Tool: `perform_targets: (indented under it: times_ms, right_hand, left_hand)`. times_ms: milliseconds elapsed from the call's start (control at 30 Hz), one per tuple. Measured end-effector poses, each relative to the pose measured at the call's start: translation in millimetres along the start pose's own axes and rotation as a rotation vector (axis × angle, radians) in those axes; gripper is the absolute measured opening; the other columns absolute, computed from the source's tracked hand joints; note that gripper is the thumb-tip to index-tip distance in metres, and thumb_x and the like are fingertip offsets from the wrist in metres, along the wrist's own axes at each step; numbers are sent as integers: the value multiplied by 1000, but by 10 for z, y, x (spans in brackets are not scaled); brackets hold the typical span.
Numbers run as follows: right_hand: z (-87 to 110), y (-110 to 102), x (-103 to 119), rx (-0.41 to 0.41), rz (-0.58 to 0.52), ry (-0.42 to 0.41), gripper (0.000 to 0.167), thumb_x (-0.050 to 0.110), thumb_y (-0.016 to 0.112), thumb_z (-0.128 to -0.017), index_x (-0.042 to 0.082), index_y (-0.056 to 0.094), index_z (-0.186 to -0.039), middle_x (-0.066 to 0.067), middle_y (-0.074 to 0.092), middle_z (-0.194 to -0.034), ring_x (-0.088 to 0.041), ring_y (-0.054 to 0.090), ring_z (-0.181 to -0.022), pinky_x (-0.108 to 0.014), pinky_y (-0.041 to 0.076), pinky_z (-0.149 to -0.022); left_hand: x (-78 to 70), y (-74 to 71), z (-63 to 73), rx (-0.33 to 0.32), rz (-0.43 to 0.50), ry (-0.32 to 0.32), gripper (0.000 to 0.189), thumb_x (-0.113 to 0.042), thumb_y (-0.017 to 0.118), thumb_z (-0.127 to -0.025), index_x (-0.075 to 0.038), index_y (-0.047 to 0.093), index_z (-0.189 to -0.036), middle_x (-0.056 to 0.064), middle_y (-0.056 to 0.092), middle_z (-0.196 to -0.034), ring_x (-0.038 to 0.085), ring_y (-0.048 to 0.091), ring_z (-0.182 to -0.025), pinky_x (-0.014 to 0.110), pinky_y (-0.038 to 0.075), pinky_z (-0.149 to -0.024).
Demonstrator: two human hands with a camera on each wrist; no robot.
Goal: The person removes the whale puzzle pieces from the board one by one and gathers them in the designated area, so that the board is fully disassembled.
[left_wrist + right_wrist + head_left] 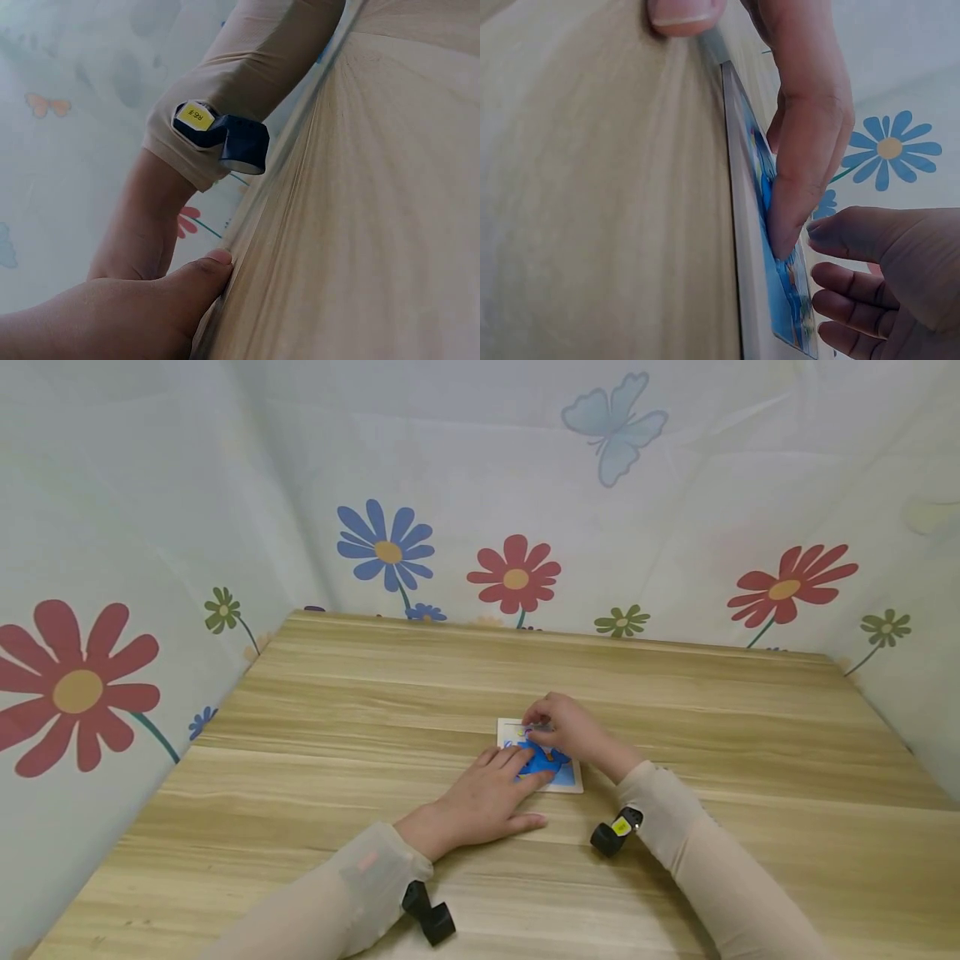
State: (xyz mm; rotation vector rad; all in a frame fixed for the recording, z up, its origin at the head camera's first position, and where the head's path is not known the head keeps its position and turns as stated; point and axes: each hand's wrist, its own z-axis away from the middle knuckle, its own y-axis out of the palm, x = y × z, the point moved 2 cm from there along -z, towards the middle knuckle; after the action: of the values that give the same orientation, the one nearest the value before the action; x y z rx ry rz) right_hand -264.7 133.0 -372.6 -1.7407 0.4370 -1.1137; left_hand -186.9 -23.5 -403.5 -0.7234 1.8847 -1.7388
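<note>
A small flat picture board (pixel 576 777) with a pale border lies on the wooden table, a blue sea-animal shape (pixel 546 762) at its middle. My left hand (pixel 480 797) comes in from the lower left with fingers spread, fingertips resting on the blue shape; its thumb lies by the table. At the board's far edge, my right hand (pixel 570 727) bends its fingers down close over the picture. In the right wrist view the right hand's thumb (pixel 847 229) stands above its curled fingers (pixel 855 315). Whether it pinches a small part of the picture, I cannot tell.
The wooden table (pixel 360 685) stretches around the board on all sides. Behind and to the left hangs a white curtain (pixel 465 460) printed with flowers and a butterfly. Black wrist devices (pixel 431 914) stick out from both sleeves near the tabletop.
</note>
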Motion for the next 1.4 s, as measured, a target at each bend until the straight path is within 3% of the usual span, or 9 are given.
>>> perform_targets:
  times_ms: [267, 567, 967, 1400]
  right_hand:
    - [-14, 34, 25, 19, 104, 7, 17, 15, 68, -89, 6, 71, -103, -10, 62, -101, -21, 56, -93, -39, 49, -85]
    - [-28, 43, 35, 35, 147, 21, 14, 11, 68, -86, 8, 70, -100, -9, 61, -102, -23, 55, -98, -42, 48, -92]
    - [-35, 42, 52, 49, 134, 21, 11, 9, 68, -84, 9, 66, -95, -10, 59, -102, -24, 52, -96, -42, 47, -91]
    - [-34, 27, 67, 77, 107, 29, 14, 10, 66, -88, 8, 68, -101, -10, 59, -103, -23, 54, -97, -42, 47, -93]
  left_hand:
    - [9, 18, -6, 0, 0, 0, 61, -61, 41, -95, -28, 41, -146, 9, 40, -151, 26, 35, -141, 47, 31, -114]
    - [7, 3, 4, -24, -3, 14, 60, -61, 42, -94, -27, 44, -144, 10, 41, -149, 26, 37, -139, 46, 33, -112]
    - [9, 6, -8, -16, -7, 10, 60, -61, 42, -95, -27, 44, -144, 9, 41, -150, 26, 37, -140, 46, 32, -112]
    - [-13, -23, 1, -7, -1, 6, 60, -61, 41, -95, -26, 44, -144, 9, 41, -149, 25, 37, -139, 47, 33, -112]
